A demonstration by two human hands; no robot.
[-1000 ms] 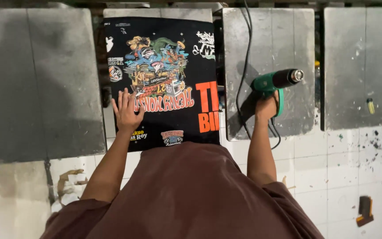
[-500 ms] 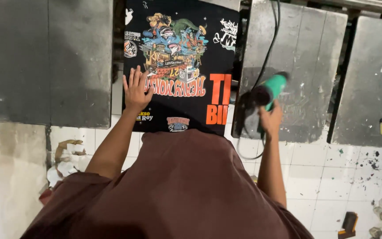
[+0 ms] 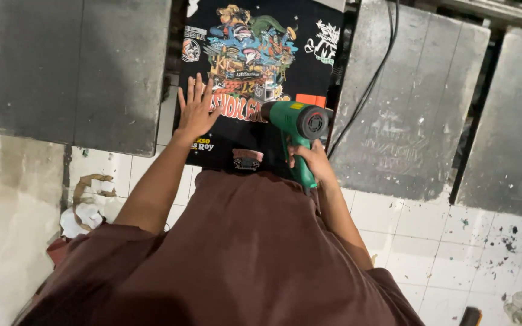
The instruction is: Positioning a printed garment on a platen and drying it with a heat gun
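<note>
A black cloth with a colourful printed picture (image 3: 255,48) lies flat on a board in front of me. My left hand (image 3: 197,108) rests flat on its lower left part, fingers spread. My right hand (image 3: 309,160) grips the handle of a green heat gun (image 3: 294,124), held over the lower right part of the print with its round back end facing me. A black cable (image 3: 370,78) runs from the gun up past the cloth's right edge. My brown shirt fills the lower frame.
Grey metal boards stand at the left (image 3: 80,66) and right (image 3: 406,102), with another at the far right (image 3: 509,121). White floor tiles (image 3: 442,241) lie below, stained at the right. Crumpled paper scraps (image 3: 89,205) lie on the floor at the left.
My right hand has brought the heat gun from the right-hand board over onto the printed cloth. My left hand stays flat on the cloth. The view has shifted left.
</note>
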